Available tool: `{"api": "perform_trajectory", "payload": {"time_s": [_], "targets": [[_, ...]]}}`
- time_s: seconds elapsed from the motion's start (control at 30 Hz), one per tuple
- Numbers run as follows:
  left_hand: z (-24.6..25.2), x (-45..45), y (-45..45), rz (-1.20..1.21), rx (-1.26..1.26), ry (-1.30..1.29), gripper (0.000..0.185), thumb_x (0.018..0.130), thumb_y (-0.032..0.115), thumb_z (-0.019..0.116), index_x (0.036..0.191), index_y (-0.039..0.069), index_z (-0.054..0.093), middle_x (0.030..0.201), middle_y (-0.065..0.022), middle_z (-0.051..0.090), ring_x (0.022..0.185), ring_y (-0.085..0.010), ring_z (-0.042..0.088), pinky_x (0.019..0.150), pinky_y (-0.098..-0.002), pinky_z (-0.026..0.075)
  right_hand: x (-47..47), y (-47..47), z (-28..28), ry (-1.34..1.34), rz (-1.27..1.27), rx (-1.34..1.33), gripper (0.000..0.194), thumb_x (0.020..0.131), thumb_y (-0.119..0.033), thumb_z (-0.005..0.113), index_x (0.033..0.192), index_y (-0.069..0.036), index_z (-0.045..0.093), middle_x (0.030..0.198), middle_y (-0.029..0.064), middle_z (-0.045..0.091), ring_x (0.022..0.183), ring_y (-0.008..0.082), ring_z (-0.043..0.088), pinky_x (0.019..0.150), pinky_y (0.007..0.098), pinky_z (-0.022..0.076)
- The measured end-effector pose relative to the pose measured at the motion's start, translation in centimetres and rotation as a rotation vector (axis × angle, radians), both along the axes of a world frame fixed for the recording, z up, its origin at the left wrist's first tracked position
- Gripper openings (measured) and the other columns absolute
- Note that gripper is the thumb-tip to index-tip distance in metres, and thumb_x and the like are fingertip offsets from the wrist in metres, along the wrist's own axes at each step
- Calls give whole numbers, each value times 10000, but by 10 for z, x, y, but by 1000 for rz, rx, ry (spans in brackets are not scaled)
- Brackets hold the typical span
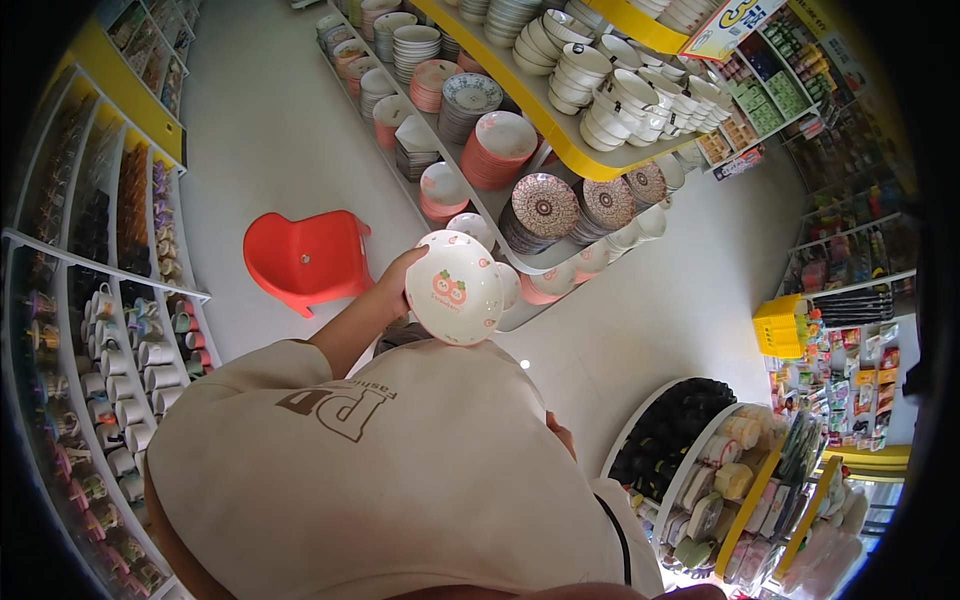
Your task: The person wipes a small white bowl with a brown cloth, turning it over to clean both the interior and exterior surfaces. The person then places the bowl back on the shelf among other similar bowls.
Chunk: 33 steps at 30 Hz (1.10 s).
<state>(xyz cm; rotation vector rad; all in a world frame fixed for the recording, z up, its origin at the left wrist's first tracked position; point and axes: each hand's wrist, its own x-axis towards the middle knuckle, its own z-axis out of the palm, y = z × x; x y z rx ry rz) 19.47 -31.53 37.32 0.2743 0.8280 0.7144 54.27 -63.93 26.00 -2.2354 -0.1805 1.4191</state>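
Note:
My left hand [402, 279] grips the rim of a white ceramic dish [455, 289] with pink strawberry designs and small lettering. The thumb rests on the upper left edge, and the dish's decorated inner face is turned up towards me. Just beyond it, a similar white patterned dish [472, 227] sits at the low end of the shelf. Only a sliver of my right hand [561, 435] shows past the right side of my beige shirt [390, 480]; its fingers and anything in them are hidden.
A red plastic chair [307, 259] stands on the floor at left. Ahead, a display shelf [517, 255] bears stacked plates and bowls [499, 150] under a yellow-edged upper tier [592, 169]. Mugs [120, 386] fill the left rack. A rounded display stand [660, 495] and yellow baskets [778, 326] are at right.

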Motion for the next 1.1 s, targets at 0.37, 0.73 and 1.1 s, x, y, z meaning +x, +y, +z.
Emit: {"api": "perform_trajectory", "payload": {"time_s": [0.37,0.73,1.1], "targets": [[13,-56,60,-59,10,83,544,959,419,495,1343,33,491,1341,-169,544,1218,-309,533,1050,-448,420,132,144,153,116,262,314,282,847,54,468,1093,3,597,864,115,617,654,145,596,469,248,434],[6,-94,96,-36,127,12,505,981,400,449,1343,50,494,1319,-144,565,1193,-305,552,1018,-450,445,-15,157,103,-396,1009,-19,251,765,-12,540,981,-54,661,871,99,692,790,160,680,568,340,520],[0,-59,93,-45,120,111,514,967,435,469,1302,49,532,1288,-139,587,1174,-290,566,1006,-443,453,143,115,234,-88,-692,1361,292,962,-207,475,1203,-52,532,1103,103,620,968,231,633,835,411,559]]}}
